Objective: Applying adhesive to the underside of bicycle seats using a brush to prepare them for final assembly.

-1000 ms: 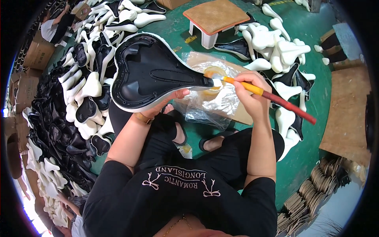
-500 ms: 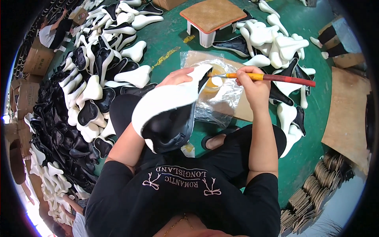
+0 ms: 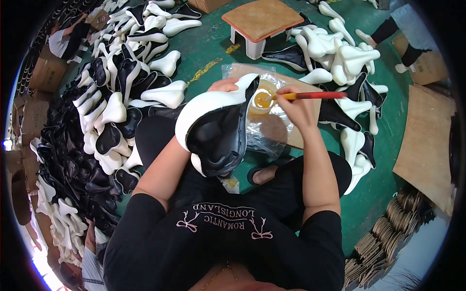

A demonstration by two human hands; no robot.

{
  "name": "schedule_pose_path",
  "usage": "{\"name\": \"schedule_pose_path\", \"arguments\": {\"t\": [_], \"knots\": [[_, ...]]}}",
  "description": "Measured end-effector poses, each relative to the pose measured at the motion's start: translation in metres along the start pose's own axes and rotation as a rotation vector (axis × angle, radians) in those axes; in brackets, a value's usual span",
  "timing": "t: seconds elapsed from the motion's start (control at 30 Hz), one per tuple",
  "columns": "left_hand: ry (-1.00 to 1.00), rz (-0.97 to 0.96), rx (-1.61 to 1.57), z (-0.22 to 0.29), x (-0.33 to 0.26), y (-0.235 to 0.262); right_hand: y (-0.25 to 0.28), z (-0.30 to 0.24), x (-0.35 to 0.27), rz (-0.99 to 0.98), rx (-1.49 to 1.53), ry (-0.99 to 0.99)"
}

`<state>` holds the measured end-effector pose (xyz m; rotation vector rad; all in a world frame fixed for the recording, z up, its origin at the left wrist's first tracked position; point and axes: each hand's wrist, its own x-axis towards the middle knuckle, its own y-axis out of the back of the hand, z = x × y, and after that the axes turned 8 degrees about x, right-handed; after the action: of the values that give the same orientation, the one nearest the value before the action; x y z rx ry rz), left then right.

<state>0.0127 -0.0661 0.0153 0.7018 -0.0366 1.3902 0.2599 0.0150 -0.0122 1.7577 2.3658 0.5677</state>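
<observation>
My left hand [image 3: 223,86] grips a bicycle saddle [image 3: 190,112] from behind, near its narrow nose. The saddle is tilted, with its black hollow underside turned toward me and its white pad curving round the left; most of the fingers are hidden behind it. Between the fingers of my right hand [image 3: 298,109] is a brush [image 3: 320,95] with a red and yellow handle. Its tip points down into a round clear tub [image 3: 259,110] of yellowish liquid, just right of the saddle's nose. Under the tub lie clear plastic film [image 3: 257,138] and cardboard [image 3: 303,135].
Saddles in white and black [image 3: 165,94] lie heaped at the left, with dark shells [image 3: 77,150] beside them. Another saddle pile [image 3: 335,53] is at the far right, next to a low stool [image 3: 262,19]. Other people are at the upper left, lower left and upper right.
My right hand has brought the brush from the saddle's nose to the tub, moving left. The saddle has shifted slightly right and turned. The person at upper right has moved.
</observation>
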Motion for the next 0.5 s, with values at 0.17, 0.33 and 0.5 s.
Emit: {"name": "schedule_pose_path", "arguments": {"t": [0.17,0.33,0.5], "knots": [[-0.061,0.032,-0.001,-0.008,0.001,0.000,0.037,-0.041,-0.006,0.096,0.509,-0.077],[-0.095,-0.026,0.155,0.001,0.005,0.001,0.026,-0.043,-0.006,0.029,0.584,-0.092],[-0.190,0.010,0.186,-0.013,0.004,0.000,0.027,-0.056,-0.010,-0.023,0.350,0.036]]}}
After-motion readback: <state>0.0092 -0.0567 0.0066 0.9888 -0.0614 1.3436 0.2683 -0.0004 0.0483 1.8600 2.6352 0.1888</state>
